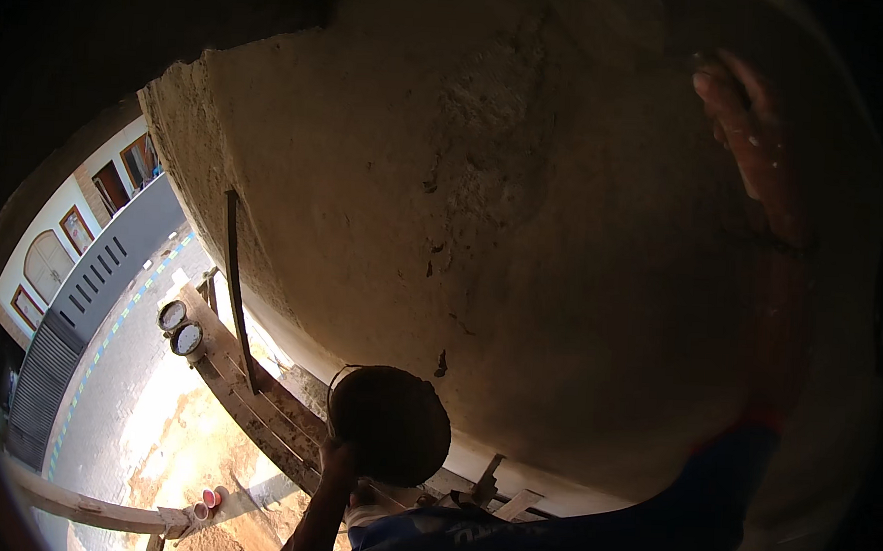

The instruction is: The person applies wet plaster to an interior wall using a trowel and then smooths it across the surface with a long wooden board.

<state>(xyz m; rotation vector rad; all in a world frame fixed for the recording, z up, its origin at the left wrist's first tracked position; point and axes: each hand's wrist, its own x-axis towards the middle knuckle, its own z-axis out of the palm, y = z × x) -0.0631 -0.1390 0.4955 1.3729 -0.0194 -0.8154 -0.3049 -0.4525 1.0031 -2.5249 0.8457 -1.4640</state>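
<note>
My left hand [336, 462] grips the side of a dark round bucket [395, 426] in front of my body. A thin wire handle shows at its left rim, and the inside is too dark to read. Raised at the upper right, my right hand [742, 116] is close to the plastered wall [366, 203], its fingers curled. Pale specks dot the skin. Shadow hides what those fingers hold, if anything. A rough, darker mortar patch [488, 120] marks the wall left of that hand, with small chips and streaks below.
Scaffold planks [240, 385] run along the wall's foot. On their far end stand two buckets [187, 338] with pale contents. A long dark batten [234, 291] leans between planks and wall. Far below lie sand [215, 543], reddish buckets [211, 499] and a paved street before a grey gate [43, 386].
</note>
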